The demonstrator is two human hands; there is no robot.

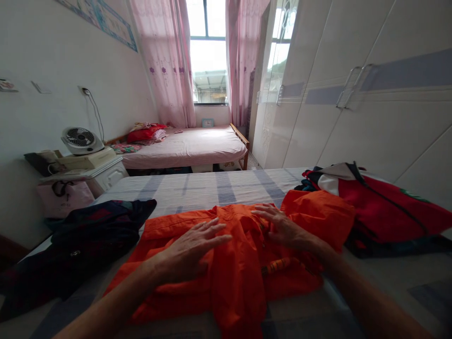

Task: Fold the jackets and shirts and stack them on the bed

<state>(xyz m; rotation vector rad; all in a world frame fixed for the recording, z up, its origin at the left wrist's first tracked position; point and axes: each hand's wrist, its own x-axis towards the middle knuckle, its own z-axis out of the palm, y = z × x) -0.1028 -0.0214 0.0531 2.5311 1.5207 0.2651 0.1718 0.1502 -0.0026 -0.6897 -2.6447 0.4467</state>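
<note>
An orange garment [236, 273], perhaps a jacket, lies spread on the bed in front of me, with one sleeve-like strip running down its middle toward me. My left hand [192, 245] is over its left half, palm down and fingers stretched out. On the right half, my right hand [277, 223] has its fingers spread near a fold and the garment's opening. Neither hand grips the cloth; whether the palms touch it I cannot tell. A bunched orange part [318, 214] lies beyond my right wrist. A patterned orange and dark band [277, 267] shows below that hand.
Dark clothing [102, 235] lies heaped at left. A pile with a red, white and black jacket [384, 202] is at right. The bed's checked sheet [190, 188] shows behind. Farther off are a fan [83, 140] on a cabinet, a second bed [190, 146] and a wardrobe [328, 127].
</note>
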